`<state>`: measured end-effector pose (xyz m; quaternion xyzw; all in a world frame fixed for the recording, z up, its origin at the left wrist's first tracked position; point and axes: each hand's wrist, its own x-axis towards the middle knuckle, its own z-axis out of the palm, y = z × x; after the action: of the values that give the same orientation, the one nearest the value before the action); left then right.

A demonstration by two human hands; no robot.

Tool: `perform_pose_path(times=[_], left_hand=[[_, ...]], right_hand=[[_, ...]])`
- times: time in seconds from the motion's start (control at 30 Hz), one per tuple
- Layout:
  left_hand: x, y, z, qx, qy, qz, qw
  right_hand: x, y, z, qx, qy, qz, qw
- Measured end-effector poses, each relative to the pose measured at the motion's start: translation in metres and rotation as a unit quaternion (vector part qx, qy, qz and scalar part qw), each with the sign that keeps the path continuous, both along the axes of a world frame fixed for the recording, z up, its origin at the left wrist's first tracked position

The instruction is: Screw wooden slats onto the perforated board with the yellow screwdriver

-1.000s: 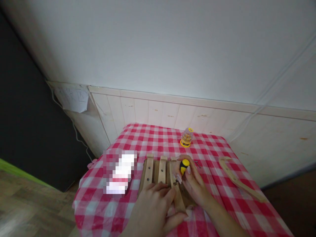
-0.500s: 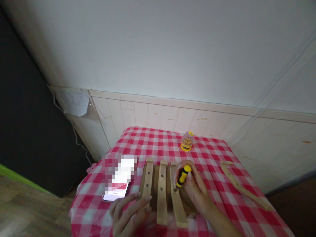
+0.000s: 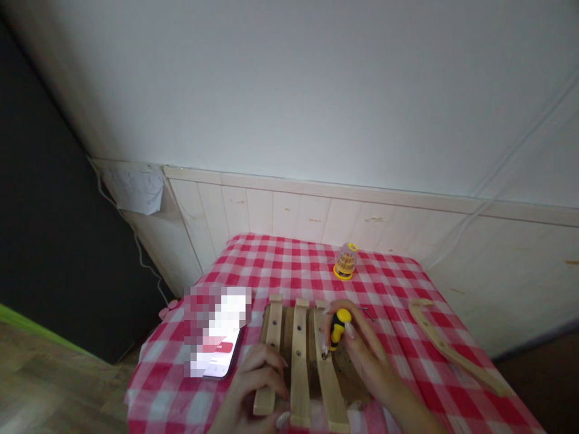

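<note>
My right hand (image 3: 368, 355) is closed around a short yellow-and-black screwdriver (image 3: 340, 325). The tool is tilted over the rightmost wooden slat (image 3: 332, 392), by a screw hole in it. Three pale slats lie side by side on a darker wooden board (image 3: 353, 377). In the middle slat (image 3: 299, 374) two dark screw heads show. My left hand (image 3: 256, 380) is curled over the left slat (image 3: 274, 316), fingers across it and thumb near its front end, gripping it. The lower screw of that slat is partly covered by the fingers.
A clear bit holder with yellow ends (image 3: 346, 262) stands at the back. Another curved slat (image 3: 456, 355) lies at the right, and small metal pieces (image 3: 368, 313) lie behind my right hand. A phone (image 3: 221, 355) with a lit, partly blurred screen is at left on the checked tablecloth (image 3: 280, 259).
My left hand has moved right and closed over the left slat. The screwdriver stays in my right hand, now more upright. The slats and board sit slightly lower in view.
</note>
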<state>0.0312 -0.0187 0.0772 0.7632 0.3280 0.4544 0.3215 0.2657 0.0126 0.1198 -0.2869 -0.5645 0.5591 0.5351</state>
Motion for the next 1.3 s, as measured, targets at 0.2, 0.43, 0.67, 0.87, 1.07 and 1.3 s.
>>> perform_pose_path(times=[0.2,0.43,0.67,0.87,1.07,1.3], left_hand=[[0.006,0.001,0.008,-0.003,0.039,-0.006,0.999],[0.007,0.008,-0.005,0.0,0.055,0.005,0.998],[0.009,0.01,-0.01,0.023,-0.007,-0.002,1.0],[0.01,0.006,-0.013,0.013,-0.096,-0.036,0.995],[0.01,0.006,-0.02,0.01,-0.108,-0.027,0.994],[0.009,0.006,-0.021,0.003,-0.094,-0.029,0.995]], right_hand=[[-0.004,0.001,-0.003,-0.021,0.031,0.0,0.999],[-0.007,-0.001,-0.008,-0.025,0.037,-0.01,0.999],[-0.008,-0.002,-0.003,-0.027,0.049,0.003,0.998],[-0.011,-0.002,0.005,-0.02,0.077,0.016,0.997],[-0.015,0.0,0.008,-0.043,0.114,0.04,0.992],[-0.004,0.001,-0.006,0.016,0.035,0.022,0.999]])
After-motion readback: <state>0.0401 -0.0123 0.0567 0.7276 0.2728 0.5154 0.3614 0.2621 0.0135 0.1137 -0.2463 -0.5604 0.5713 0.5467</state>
